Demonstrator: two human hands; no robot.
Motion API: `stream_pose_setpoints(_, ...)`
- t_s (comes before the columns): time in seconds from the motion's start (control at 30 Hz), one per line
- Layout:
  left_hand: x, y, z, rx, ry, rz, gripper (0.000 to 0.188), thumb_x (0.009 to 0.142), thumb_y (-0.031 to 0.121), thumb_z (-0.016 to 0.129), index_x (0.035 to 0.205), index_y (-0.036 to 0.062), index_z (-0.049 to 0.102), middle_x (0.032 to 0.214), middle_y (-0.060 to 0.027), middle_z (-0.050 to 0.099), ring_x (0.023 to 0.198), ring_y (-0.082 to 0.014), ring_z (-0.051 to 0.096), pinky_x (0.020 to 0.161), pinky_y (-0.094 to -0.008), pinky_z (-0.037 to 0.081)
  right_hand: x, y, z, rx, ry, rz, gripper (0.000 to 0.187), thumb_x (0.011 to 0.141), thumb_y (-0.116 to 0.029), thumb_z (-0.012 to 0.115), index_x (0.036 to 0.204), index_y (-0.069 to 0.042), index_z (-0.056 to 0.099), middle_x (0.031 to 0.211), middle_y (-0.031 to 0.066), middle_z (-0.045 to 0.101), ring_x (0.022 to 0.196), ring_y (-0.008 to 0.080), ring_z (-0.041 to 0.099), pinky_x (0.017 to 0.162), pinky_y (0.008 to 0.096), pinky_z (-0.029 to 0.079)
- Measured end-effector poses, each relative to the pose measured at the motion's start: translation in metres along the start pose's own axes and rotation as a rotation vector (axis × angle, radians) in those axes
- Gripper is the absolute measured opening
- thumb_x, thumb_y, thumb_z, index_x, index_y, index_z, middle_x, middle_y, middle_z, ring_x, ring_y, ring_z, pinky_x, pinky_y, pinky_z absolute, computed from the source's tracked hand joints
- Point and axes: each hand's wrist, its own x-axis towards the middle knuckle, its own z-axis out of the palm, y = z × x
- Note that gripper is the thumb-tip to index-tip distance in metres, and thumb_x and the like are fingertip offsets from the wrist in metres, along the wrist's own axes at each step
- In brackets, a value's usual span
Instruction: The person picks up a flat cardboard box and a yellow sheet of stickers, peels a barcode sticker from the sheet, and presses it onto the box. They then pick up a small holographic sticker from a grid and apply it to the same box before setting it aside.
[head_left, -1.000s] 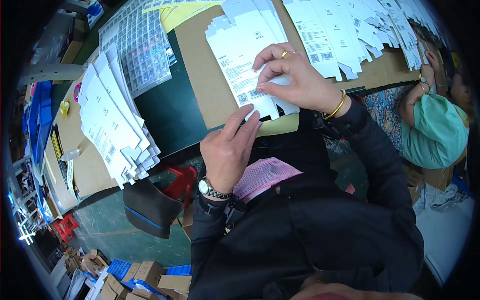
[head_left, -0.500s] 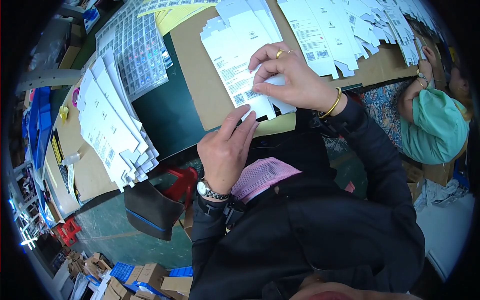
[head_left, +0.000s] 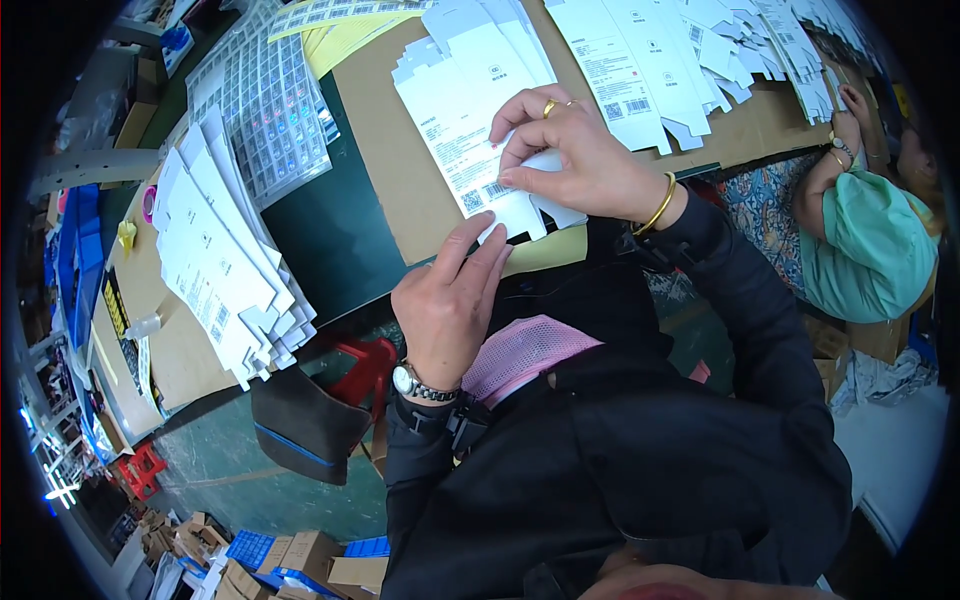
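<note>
1. Now, the flat white carton (head_left: 450, 130) lies, printed face up, on top of a small loose stack, on a brown cardboard sheet (head_left: 370, 130), its lower flaps at the near edge of the worktop (head_left: 310, 225).
2. From where I stand, the right hand (head_left: 580, 158) is bent over that carton, thumb and forefinger drawn together beside the printed code near its lower end. I can't tell whether something thin is pinched between them.
3. The left hand (head_left: 446, 312) comes in over the near edge, clenching nothing; its first two fingertips rest on the carton's lower flap.
4. My reading is that the step in hand is fine fingertip work at the printed face, the left steadying while the right places or smooths something small. A next move would call for a light, flat press and a carton kept from sliding.
5. Just below the flaps, a pale yellow sheet (head_left: 550, 253) pokes out at the near edge.
6. Right of the hands, more white cartons (head_left: 620, 70) lie overlapping on the cardboard.
7. Toward the worktop's left end, a fanned pile of white cartons (head_left: 215, 250) reaches the near edge, with gridded sheets (head_left: 265, 110) behind it.
8. Beyond the right end sits a co-worker in green (head_left: 865, 240).
</note>
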Motion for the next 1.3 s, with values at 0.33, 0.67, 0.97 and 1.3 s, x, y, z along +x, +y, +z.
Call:
stream_pose_setpoints(0.33, -0.001, -0.001, 0.002, -0.012, 0.016, 0.004, 0.021, 0.088, 0.015, 0.084, 0.109, 0.0123, 0.083, 0.119, 0.0021, 0.076, 0.066, -0.0180, 0.070, 0.059, -0.0310, 0.055, -0.002, 0.002, 0.006, -0.013, 0.045, -0.013, 0.011, 0.088, -0.019, 0.084, 0.085, -0.011, 0.078, 0.118, -0.0005, 0.069, 0.123, 0.0249, 0.057, 0.113, 0.0421, 0.037)
stream_pose_setpoints(0.67, -0.001, 0.001, 0.001, 0.006, 0.008, 0.006, 0.021, 0.089, 0.015, 0.083, 0.110, 0.0123, 0.083, 0.120, 0.0019, 0.076, 0.066, -0.0183, 0.070, 0.060, -0.0314, 0.055, -0.009, -0.009, 0.014, -0.184, 0.111, -0.009, 0.020, 0.086, -0.027, 0.087, 0.096, -0.014, 0.076, 0.119, -0.0019, 0.070, 0.125, 0.0246, 0.057, 0.105, 0.0433, 0.039)
stream_pose_setpoints(0.97, -0.003, 0.001, 0.003, 0.006, 0.014, 0.016, 0.021, 0.090, 0.014, 0.082, 0.111, 0.0117, 0.082, 0.120, 0.0018, 0.076, 0.065, -0.0196, 0.070, 0.060, -0.0329, 0.055, -0.006, -0.011, 0.023, -0.207, 0.252, -0.004, 0.033, 0.091, -0.027, 0.084, 0.118, -0.012, 0.073, 0.123, 0.0046, 0.070, 0.126, 0.0279, 0.058, 0.104, 0.0434, 0.042)
stream_pose_setpoints(1.3, -0.006, 0.000, -0.002, -0.178, 0.163, -0.122, 0.032, 0.094, 0.015, 0.081, 0.125, 0.0063, 0.078, 0.127, -0.0073, 0.074, 0.094, -0.0248, 0.076, 0.078, -0.0341, 0.060, -0.054, -0.014, 0.005, -0.138, 0.468, 0.096, 0.032, 0.095, -0.017, 0.079, 0.121, 0.000, 0.071, 0.127, 0.0135, 0.068, 0.118, 0.0341, 0.063, 0.100, 0.0395, 0.051)
